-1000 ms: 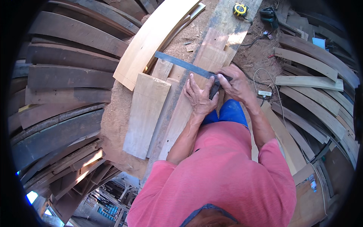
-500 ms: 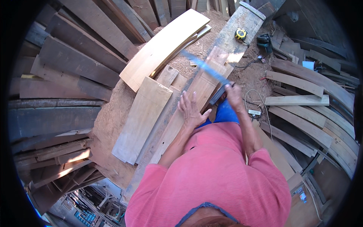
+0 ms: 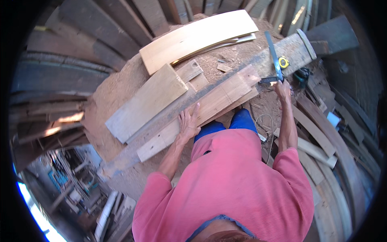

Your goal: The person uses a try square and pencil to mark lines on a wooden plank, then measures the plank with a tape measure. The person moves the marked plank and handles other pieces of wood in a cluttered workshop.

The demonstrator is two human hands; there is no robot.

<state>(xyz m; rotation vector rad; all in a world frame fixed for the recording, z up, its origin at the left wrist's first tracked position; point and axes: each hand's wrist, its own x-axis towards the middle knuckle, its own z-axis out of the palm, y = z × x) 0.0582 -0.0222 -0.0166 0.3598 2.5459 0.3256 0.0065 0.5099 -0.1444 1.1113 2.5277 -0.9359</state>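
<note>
My left hand (image 3: pixel 188 124) lies with its fingers spread on a long pale wooden board (image 3: pixel 213 101). Faint lines cross that board near its far right end. Closed around the corner of a try square (image 3: pixel 274 54), my right hand (image 3: pixel 283 88) is beyond the board's right end. The square's metal blade points away from me and its dark stock points left. A yellow and black tape measure (image 3: pixel 284 62) sits just right of the blade, on the worn bench plank (image 3: pixel 296 46) under the board.
Left of the board lie a wide plank (image 3: pixel 149 103), small offcuts (image 3: pixel 189 71) and a curved light board (image 3: pixel 201 36), over sawdust (image 3: pixel 100 101). A dark green power tool (image 3: pixel 301 76) stands right of the bench. A cord (image 3: pixel 264 117) runs on the floor. Curved boards (image 3: pixel 316 129) are piled at right.
My right hand has lifted the try square off the board and carried it right, turning its blade to point away. My left hand stays on the board. The whole view has turned.
</note>
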